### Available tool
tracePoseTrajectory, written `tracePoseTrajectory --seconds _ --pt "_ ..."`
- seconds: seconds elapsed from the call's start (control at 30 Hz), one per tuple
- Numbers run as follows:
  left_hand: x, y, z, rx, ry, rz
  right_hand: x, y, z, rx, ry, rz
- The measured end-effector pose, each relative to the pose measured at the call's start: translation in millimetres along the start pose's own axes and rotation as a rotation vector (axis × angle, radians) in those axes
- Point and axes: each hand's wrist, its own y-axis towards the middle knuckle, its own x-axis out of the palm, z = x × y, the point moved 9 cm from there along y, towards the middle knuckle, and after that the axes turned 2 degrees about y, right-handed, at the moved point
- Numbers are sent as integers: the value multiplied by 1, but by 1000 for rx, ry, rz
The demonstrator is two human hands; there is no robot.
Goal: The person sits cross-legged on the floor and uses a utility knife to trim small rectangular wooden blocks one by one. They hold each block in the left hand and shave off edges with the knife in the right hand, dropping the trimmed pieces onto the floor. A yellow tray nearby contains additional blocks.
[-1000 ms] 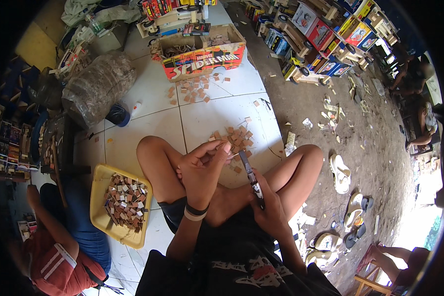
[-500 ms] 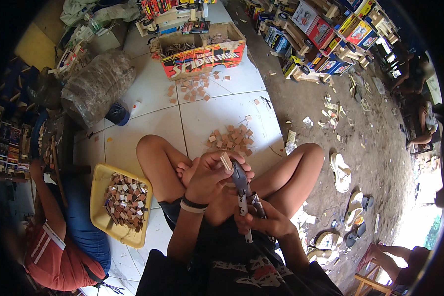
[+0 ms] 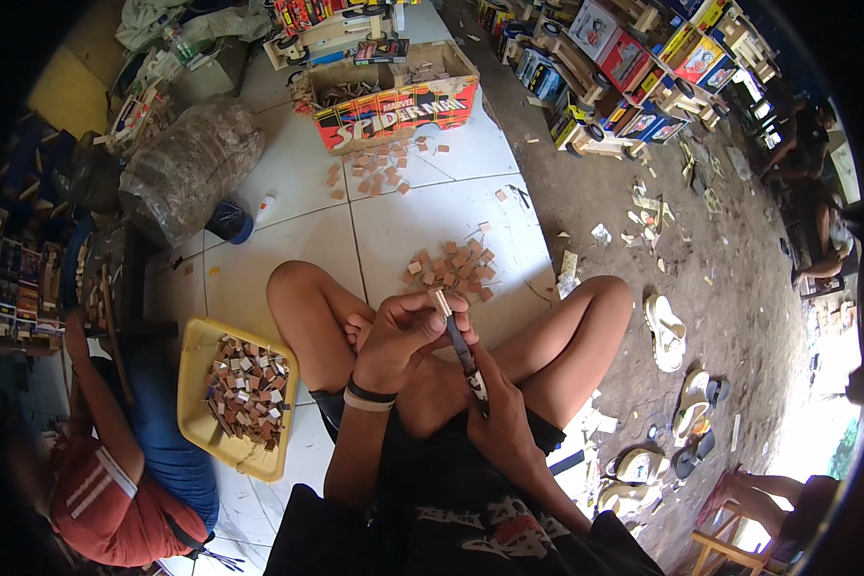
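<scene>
In front of my crossed legs, my left hand [image 3: 394,338] pinches a small pale wooden piece [image 3: 440,301] between its fingertips. My right hand [image 3: 502,420] is wrapped round the handles of a pair of pliers [image 3: 463,355], now seen edge-on. The pliers' dark jaws point away from me and meet the wooden piece at my left fingers; how firmly they grip it is hidden. Just beyond my hands lies a loose pile of small brown wooden squares [image 3: 459,269] on the white tiles. A yellow basin [image 3: 188,389] filled with similar squares stands at my left knee.
A printed red and yellow box [image 3: 394,123] holds small pieces at the far side, with scattered squares before it. A dark cup [image 3: 228,223] and a bulky plastic bag [image 3: 192,168] stand left. A person in red [image 3: 115,499] sits near left. Sandals [image 3: 664,333] lie right.
My right hand has turned the pliers from a broad view to edge-on and drawn the handles together. The wooden piece in my left fingers has shifted slightly and meets the jaws.
</scene>
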Motion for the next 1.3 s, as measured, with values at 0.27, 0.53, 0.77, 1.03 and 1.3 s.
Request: tracePoseTrajectory --seconds 0.27,0.53,0.77,1.03,1.3 --pt "11 3 26 70 -12 -81 0 -4 2 51 235 -233" --pt "8 10 9 57 -22 151 10 -4 16 160 582 -283" --pt "16 3 11 162 86 149 10 -7 6 258 891 -296" --pt "20 1 11 196 135 148 10 -11 14 308 794 -399" --pt "23 2 8 204 95 181 6 -9 7 293 821 -371"
